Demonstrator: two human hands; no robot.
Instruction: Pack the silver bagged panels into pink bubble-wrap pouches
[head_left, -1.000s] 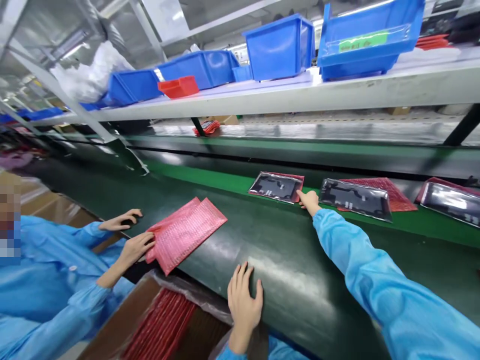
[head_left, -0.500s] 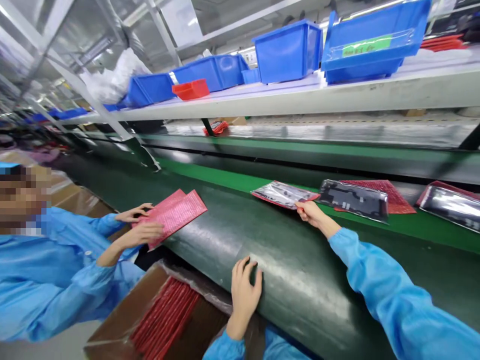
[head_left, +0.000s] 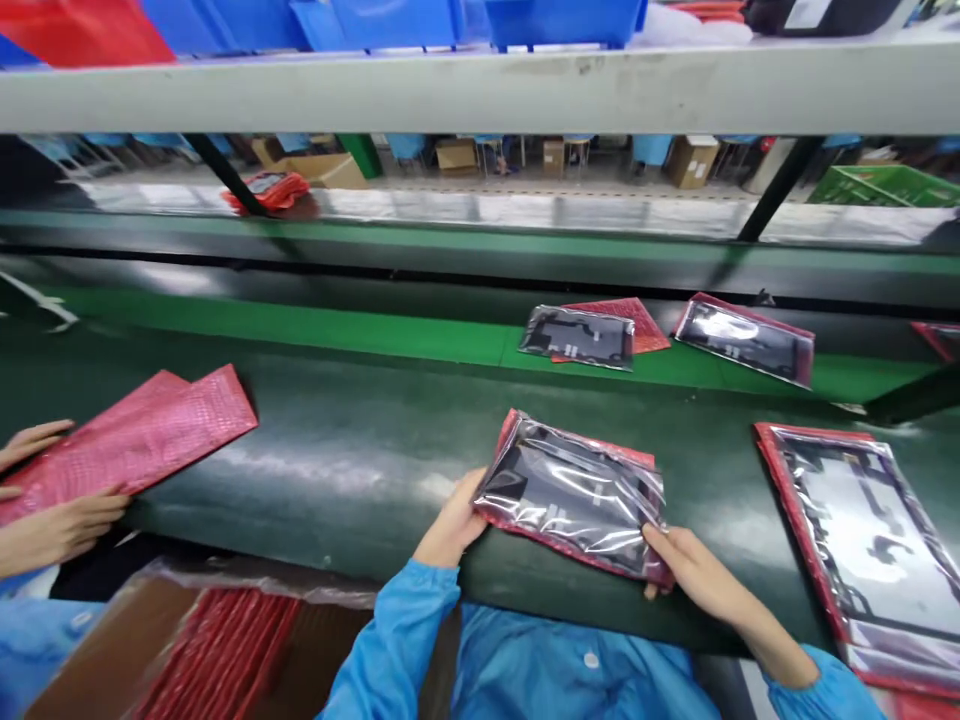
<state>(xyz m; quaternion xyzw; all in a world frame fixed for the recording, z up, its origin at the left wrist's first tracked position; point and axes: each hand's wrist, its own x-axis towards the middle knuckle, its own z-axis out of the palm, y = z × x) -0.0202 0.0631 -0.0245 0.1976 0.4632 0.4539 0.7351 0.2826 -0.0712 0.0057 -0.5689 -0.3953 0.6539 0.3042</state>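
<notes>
A clear plastic bag with a dark flat part on a red bubble pouch [head_left: 574, 492] lies at the near edge of the dark green belt [head_left: 360, 440], held between both hands. My left hand [head_left: 452, 522] grips its left edge, fingers tucked under it. My right hand [head_left: 694, 575] pinches its lower right corner. Both sleeves are light blue.
Another bagged part [head_left: 862, 540] lies at the right. Two more bagged parts [head_left: 577, 333] [head_left: 746, 337] sit farther back on the bright green strip. At left a co-worker's hands [head_left: 52, 520] hold red bubble pouches [head_left: 142, 435]. A cardboard box of red pouches [head_left: 217, 650] stands below. A shelf [head_left: 480, 90] runs overhead.
My right hand has pulled the bagged part from the far strip to the near belt edge, and my left hand has left the belt to grip it. My view has swung right and down.
</notes>
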